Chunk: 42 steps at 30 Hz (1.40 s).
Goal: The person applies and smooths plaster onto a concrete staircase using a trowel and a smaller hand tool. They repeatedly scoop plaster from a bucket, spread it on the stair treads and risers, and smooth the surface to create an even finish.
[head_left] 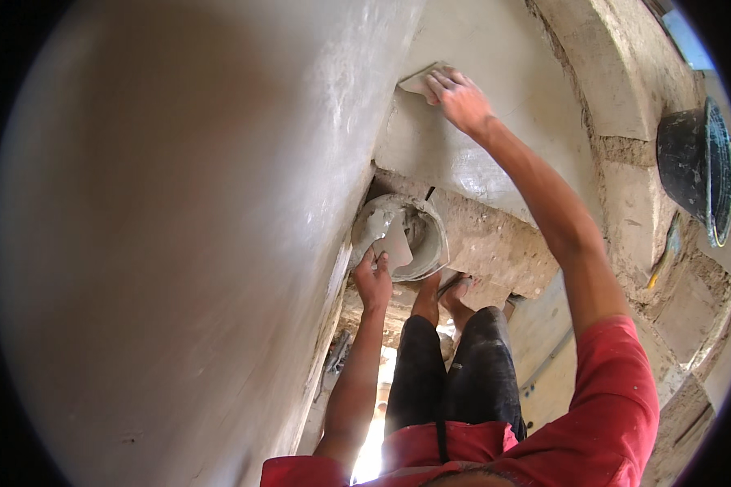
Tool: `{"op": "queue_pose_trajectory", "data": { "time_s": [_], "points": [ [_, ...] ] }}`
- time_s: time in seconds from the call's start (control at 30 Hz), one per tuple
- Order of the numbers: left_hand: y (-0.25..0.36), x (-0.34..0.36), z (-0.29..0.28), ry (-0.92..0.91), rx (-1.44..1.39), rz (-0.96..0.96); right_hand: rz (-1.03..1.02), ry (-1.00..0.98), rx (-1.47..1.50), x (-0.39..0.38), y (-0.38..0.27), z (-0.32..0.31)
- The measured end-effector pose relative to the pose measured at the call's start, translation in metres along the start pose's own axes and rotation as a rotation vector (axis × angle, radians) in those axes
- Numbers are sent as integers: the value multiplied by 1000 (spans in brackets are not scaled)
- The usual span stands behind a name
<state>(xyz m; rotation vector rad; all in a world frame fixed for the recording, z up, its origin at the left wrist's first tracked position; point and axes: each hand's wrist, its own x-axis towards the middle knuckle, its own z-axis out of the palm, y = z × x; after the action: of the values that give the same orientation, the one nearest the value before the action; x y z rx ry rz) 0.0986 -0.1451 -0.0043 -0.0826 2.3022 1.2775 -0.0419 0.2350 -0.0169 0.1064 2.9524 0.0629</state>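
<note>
My right hand (463,101), at the end of a stretched-out arm, is closed on a thin pale scraper (417,84). The scraper's edge lies against the smooth plastered surface (508,77), close to where it meets the large wall on the left. Lower down, my left hand (372,280) pinches a flat, pale, rounded plate (395,246), which looks like a second scraper. That plate is over the mouth of a bucket (440,243) smeared with wet grey-white plaster. Fingers hide part of both tools.
A large smooth wall (187,243) fills the left side. A dark bucket (686,162) lies tipped at the far right, above a tool with a yellow tip (664,253). Below the plastered surface runs a rough ledge (495,243). My bare feet (456,290) are just beyond the plaster bucket.
</note>
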Motion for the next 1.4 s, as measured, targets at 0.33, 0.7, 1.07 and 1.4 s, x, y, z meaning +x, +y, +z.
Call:
{"op": "queue_pose_trajectory", "data": {
  "time_s": [0.33,0.7,1.07,1.4],
  "points": [
    [-18,-11,-2,-39,-138,-152,-404,-267,87,-118,-92,14],
    [-80,-3,6,59,-244,-305,-40,-160,76,-107,-137,24],
    [-89,-6,3,101,-271,-344,383,-159,245,-146,-101,10],
    [-61,-9,3,69,-215,-148,833,-157,1219,-289,-170,36]
  ]
}}
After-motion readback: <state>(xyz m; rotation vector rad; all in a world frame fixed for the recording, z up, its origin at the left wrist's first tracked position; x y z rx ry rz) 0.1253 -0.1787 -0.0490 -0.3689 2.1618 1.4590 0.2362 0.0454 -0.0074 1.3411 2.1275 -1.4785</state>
